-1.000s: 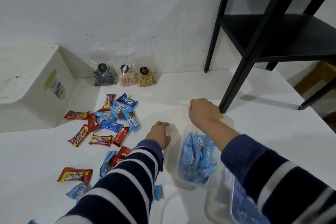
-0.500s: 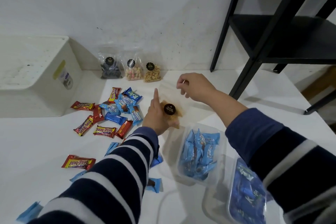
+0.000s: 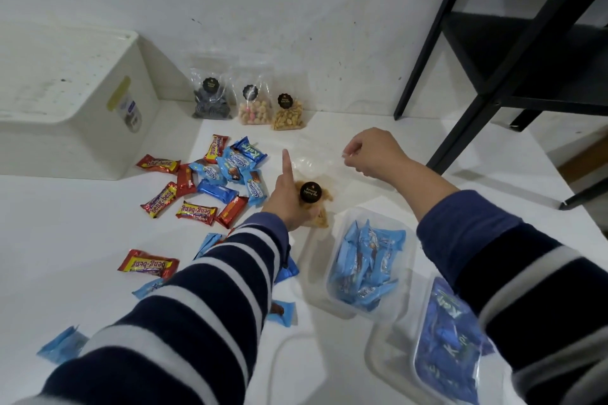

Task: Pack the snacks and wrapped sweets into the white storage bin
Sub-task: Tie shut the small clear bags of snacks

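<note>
Fingers (image 3: 289, 197) of the left hand (image 3: 288, 199) grip a clear snack bag (image 3: 312, 197) at its base, forefinger pointing to twelve; the right hand (image 3: 373, 154) pinches its top edge at two o'clock. Its long axis runs between both hands. The bin (image 3: 82, 128) lies well off at ten o'clock, nearer the left hand. Since half a second ago little has changed; a second ago both hands were down on the bench (image 3: 65, 223).
</note>
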